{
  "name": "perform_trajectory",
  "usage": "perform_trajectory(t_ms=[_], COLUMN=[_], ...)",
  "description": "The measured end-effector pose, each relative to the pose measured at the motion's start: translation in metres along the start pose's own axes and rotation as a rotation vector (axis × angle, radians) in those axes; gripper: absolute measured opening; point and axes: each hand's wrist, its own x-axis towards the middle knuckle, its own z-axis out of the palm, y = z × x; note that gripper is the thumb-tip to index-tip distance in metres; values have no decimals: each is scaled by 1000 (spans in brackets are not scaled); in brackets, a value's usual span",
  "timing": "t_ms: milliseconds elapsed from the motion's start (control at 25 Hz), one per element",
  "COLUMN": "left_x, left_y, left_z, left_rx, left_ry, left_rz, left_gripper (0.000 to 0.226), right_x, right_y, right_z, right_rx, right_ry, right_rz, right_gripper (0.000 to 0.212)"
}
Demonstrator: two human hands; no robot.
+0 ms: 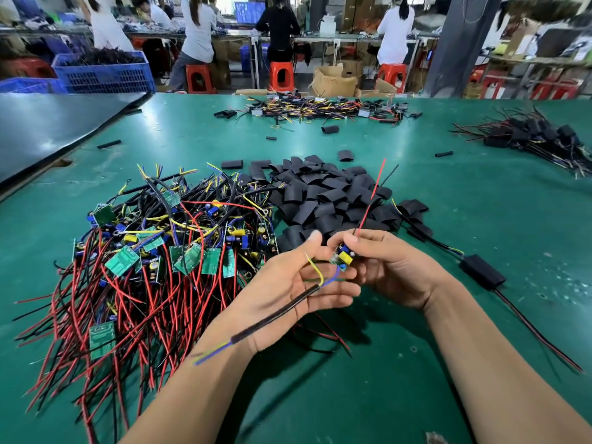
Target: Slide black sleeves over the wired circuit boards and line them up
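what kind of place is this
Most likely an electronics assembly workshop: a green worktable heaped with wired circuit boards and black sleeves, and behind it a row of people seated on red stools.

**Left forearm:** bare, enters from the bottom edge and rises diagonally toward the circuit board (pixel 340 256).

**Left hand** (pixel 288 290): palm up, just below and left of the board. Fingers are straight and slightly spread, with their tips reaching under the board. Thumb is raised at the board's upper left. The board's sheathed lead (pixel 278 315) lies across the palm ungripped.

**Right forearm:** bare, enters from the lower right corner and angles up-left toward the board.

**Right hand** (pixel 387 267): just right of the board. Thumb and curled fingers pinch the board's right side.

**Wrists:** well apart, with the hands meeting at the board.
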Motion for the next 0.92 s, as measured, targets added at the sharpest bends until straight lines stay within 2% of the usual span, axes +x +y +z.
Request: perform_trajectory(t_ms=[80,200,360,440,600,680,800,840,920], left_x=[2,2,4,5,6,6,7,7,7], left_y=[-4,-7,-8,-9,-12,-12,-13,-14,-15], left_z=[-1,-3,-6,-7,-4,-3,-2,-2,0], left_rx=[37,57,132,140,192,197,212,230,263], left_ry=[15,46,123,168,249,300,339,348,369], left_rz=[20,60,82,77,91,119,144,146,147], left_gripper=[41,31,25,19,8,2,8,9,10], right_x=[1,3,11,13,16,17,8,2,-5], right_y=[1,3,5,7,13,12,3,0,-4], right_z=[2,7,4,2,3,-6,-34,-42,-50], right_rx=[-40,-67,-83,-58,-310,-411,-626,-672,-775], right_ry=[4,30,340,411,487,675,1043,1082,991], right_rz=[5,0,-52,-99,-172,-223,-273,-249,-108], right_gripper=[12,17,16,14,21,26,21,16,10])
